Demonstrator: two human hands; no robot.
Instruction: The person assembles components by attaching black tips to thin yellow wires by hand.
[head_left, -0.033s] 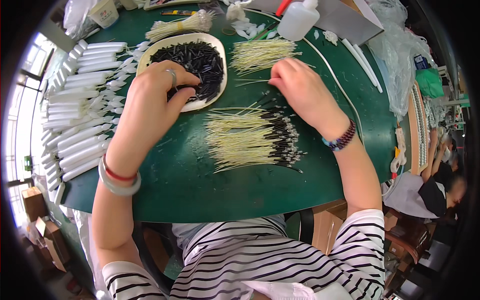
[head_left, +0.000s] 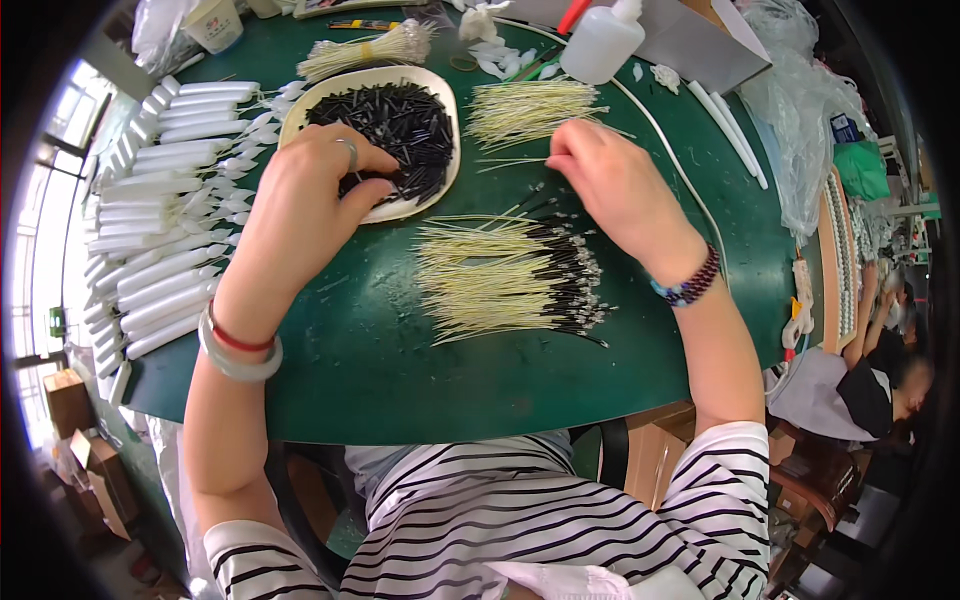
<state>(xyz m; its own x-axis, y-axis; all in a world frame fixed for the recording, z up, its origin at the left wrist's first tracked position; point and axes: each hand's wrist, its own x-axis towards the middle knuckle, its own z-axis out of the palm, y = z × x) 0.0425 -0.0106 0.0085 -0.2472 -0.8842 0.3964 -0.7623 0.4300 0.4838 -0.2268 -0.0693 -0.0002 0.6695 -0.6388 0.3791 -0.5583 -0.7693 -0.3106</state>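
Observation:
My left hand (head_left: 318, 185) is over the near left side of a cream tray (head_left: 452, 160) heaped with short black tubes (head_left: 410, 125). Its thumb and forefinger curl together among the tubes; what they grip is hidden. Right of the tray, my right hand (head_left: 615, 180) pinches a thin pale yellow wire (head_left: 515, 161) that points left. Just beyond it lies a bundle of similar loose wires (head_left: 530, 110). Nearer to me, a wide row of wires with black sleeves (head_left: 510, 275) lies flat, its sleeved ends with small clear tips to the right.
White candle-shaped sticks (head_left: 165, 285) are stacked along the left of the green table (head_left: 420, 385). At the back are a tied wire bundle (head_left: 370, 50), a white squeeze bottle (head_left: 602, 45) and a grey box (head_left: 705, 40). A white cable (head_left: 680, 170) runs down the right side.
The view shifts very slightly, so the things on the table sit a little further right. Both hands keep nearly the same pose, the right one still pinching the wire.

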